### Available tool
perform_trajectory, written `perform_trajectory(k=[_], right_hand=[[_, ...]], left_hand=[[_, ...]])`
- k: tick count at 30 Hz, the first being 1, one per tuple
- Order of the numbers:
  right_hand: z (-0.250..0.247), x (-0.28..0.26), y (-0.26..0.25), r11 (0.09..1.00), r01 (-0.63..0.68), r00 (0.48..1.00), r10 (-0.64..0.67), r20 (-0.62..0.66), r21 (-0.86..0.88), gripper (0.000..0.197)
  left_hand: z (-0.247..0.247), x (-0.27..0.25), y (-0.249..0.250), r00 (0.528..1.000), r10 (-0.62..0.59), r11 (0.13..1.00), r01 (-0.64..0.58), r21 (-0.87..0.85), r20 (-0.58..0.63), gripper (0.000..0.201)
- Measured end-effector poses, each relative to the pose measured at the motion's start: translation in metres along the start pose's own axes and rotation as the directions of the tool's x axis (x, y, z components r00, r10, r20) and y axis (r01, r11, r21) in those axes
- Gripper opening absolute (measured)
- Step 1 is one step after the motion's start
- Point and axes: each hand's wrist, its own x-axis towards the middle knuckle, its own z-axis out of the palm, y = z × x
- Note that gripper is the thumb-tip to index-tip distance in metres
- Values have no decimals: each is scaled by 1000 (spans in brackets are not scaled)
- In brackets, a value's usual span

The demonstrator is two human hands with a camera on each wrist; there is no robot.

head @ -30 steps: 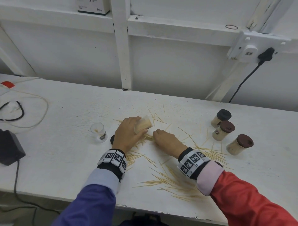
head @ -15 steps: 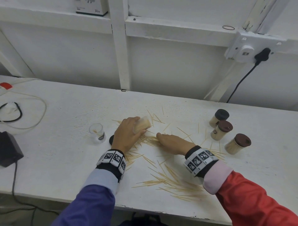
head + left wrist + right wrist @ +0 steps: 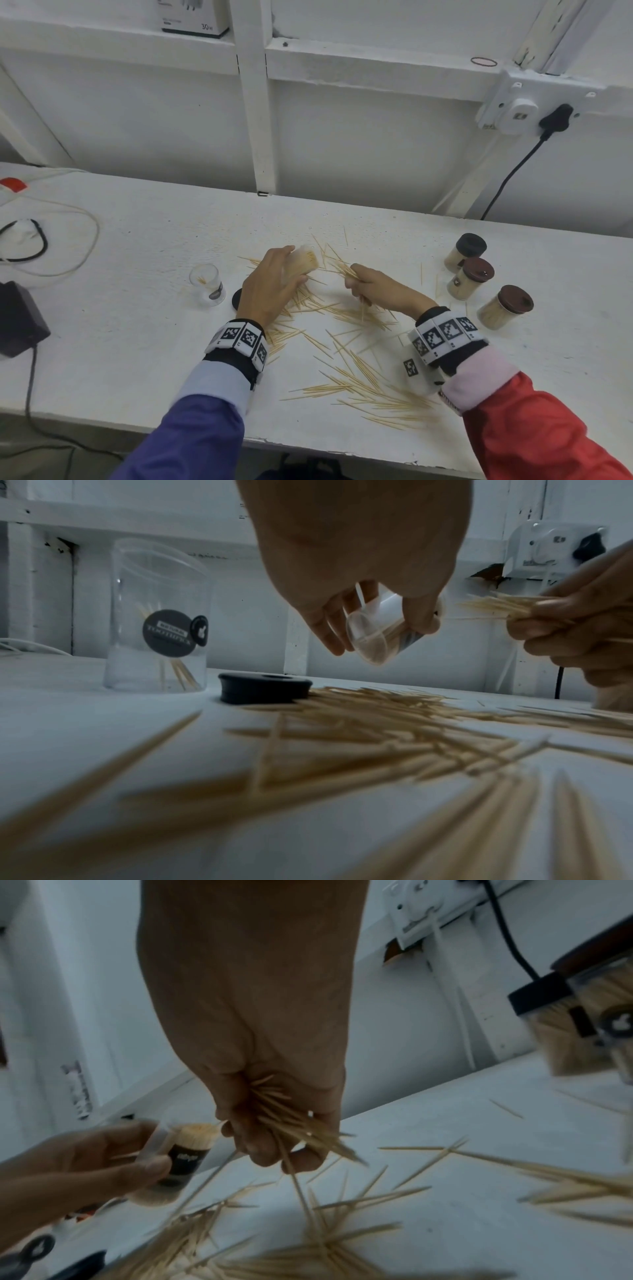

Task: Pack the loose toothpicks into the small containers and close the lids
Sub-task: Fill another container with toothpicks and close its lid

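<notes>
My left hand (image 3: pixel 274 284) grips a small clear container (image 3: pixel 303 262) packed with toothpicks, tilted with its open mouth toward the right; the container (image 3: pixel 185 1153) also shows in the right wrist view. My right hand (image 3: pixel 376 287) is lifted off the table and pinches a bundle of toothpicks (image 3: pixel 344 270) a short way from the container's mouth; the bundle (image 3: pixel 294 1123) sticks out of my fist. Loose toothpicks (image 3: pixel 359 383) lie scattered over the white table (image 3: pixel 137 342). A black lid (image 3: pixel 263 688) lies flat beside my left hand.
A nearly empty clear container (image 3: pixel 207 284) stands open to the left. Three lidded full containers (image 3: pixel 471 277) stand at the right. A black box (image 3: pixel 17 318) and cables lie at the far left. The wall with a plugged socket (image 3: pixel 534 109) runs behind.
My right hand has risen from flat on the table and closed round a bundle of toothpicks, drawing near the container's mouth. The left hand keeps the container in place.
</notes>
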Motion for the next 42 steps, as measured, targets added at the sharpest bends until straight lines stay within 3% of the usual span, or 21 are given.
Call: perform_trajectory(k=[5, 13, 20, 30, 34, 42], right_hand=[[-2, 1, -6, 979, 46, 999, -44, -14, 199, 18], [4, 15, -22, 943, 192, 963, -127, -237, 273, 22], [11, 27, -40, 737, 253, 947, -56, -317, 626, 19], [17, 43, -70, 493, 489, 816, 32, -577, 720, 24], [29, 51, -76, 436, 525, 794, 59, -605, 731, 22], [60, 52, -73, 643, 487, 766, 10, -642, 591, 23]], left_hand=[[0, 0, 0, 999, -11, 1000, 11, 9, 30, 59], [0, 2, 3, 997, -27, 1000, 27, 3, 77, 59], [1, 0, 3, 994, -2, 1000, 4, -26, 107, 60], [2, 1, 4, 987, 20, 1000, -20, 2, 161, 60], [3, 0, 5, 986, 33, 999, -30, -18, 162, 58], [1, 1, 10, 990, -7, 998, 16, -57, 141, 56]])
